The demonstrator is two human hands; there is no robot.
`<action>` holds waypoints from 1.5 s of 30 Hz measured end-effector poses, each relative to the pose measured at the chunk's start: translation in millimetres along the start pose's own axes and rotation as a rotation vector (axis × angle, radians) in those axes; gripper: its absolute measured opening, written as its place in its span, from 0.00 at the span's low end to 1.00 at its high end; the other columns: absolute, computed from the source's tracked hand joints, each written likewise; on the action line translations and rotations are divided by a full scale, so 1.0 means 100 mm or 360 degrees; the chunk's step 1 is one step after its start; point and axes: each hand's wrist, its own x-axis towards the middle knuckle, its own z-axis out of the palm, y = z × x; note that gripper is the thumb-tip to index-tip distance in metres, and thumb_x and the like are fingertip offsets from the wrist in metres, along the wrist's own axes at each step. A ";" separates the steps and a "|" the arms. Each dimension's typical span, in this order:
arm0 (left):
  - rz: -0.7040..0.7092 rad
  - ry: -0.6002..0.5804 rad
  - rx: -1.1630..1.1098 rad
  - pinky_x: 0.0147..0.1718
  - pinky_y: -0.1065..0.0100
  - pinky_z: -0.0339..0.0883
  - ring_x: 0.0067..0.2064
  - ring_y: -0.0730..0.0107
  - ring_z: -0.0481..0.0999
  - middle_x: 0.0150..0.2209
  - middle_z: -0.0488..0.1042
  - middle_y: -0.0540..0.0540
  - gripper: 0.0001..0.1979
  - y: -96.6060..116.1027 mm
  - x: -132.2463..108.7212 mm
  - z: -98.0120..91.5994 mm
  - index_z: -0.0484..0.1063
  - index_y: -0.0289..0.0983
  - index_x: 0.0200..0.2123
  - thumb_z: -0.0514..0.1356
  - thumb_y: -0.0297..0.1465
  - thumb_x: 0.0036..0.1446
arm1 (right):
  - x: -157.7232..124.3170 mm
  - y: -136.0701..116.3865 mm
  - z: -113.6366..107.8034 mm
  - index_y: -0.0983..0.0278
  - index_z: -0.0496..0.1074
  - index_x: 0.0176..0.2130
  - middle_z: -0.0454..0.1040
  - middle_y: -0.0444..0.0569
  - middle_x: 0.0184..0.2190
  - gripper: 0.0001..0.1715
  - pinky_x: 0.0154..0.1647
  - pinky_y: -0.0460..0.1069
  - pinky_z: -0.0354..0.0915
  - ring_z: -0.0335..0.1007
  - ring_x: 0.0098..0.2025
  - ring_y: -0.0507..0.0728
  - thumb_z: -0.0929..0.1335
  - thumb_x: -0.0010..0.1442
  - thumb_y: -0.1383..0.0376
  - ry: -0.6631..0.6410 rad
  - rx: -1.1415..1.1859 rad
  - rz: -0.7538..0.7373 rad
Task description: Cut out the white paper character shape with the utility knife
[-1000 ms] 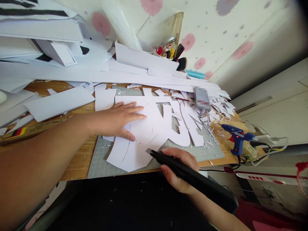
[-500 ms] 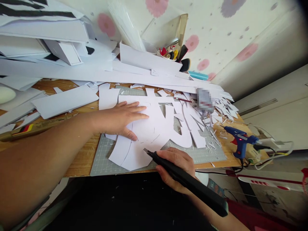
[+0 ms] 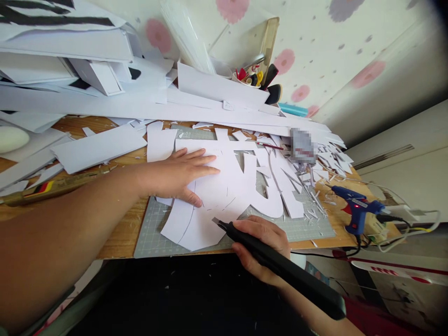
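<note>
A wooden desk [image 3: 117,235] heaped with white offcuts carried a grey cutting mat [image 3: 154,239]; the left hand [image 3: 175,175] lay flat, fingers spread, pressing the white cut-out sheet [image 3: 219,189] onto the mat, unmoved since a second before; the right hand [image 3: 263,246] stayed wrapped around the black knife [image 3: 280,265] (blade at the sheet's near edge, barely shifted); a blue glue gun [image 3: 357,210] lay rightward.

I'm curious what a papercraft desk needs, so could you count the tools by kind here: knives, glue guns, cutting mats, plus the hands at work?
Black knife: 1, gripped in the right hand
Blue glue gun: 1, at the desk's right end
Grey cutting mat: 1, under the white cut-out sheet
Hands: 2, the left hand flat on the sheet
Total: 5
</note>
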 end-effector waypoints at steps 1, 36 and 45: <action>-0.0007 -0.0003 0.0000 0.67 0.45 0.27 0.73 0.50 0.30 0.73 0.37 0.49 0.45 0.00 0.00 0.00 0.51 0.50 0.69 0.64 0.53 0.53 | 0.00 0.01 0.00 0.57 0.71 0.51 0.76 0.46 0.29 0.20 0.26 0.48 0.70 0.73 0.28 0.55 0.70 0.58 0.67 -0.0009 0.0013 -0.0017; 0.0039 -0.0071 0.0242 0.66 0.42 0.27 0.72 0.53 0.26 0.73 0.29 0.50 0.45 -0.08 0.02 0.04 0.39 0.53 0.70 0.52 0.62 0.56 | 0.23 0.01 -0.12 0.64 0.69 0.49 0.76 0.48 0.27 0.19 0.27 0.48 0.69 0.71 0.26 0.54 0.67 0.57 0.72 -0.0291 -0.0187 -0.0433; 0.0072 -0.0050 0.0169 0.66 0.42 0.26 0.72 0.48 0.28 0.73 0.31 0.48 0.45 -0.11 0.01 0.05 0.41 0.52 0.70 0.53 0.61 0.55 | 0.16 0.06 -0.15 0.65 0.68 0.50 0.78 0.50 0.28 0.20 0.30 0.49 0.73 0.75 0.27 0.55 0.67 0.58 0.72 -0.0232 -0.0208 -0.0526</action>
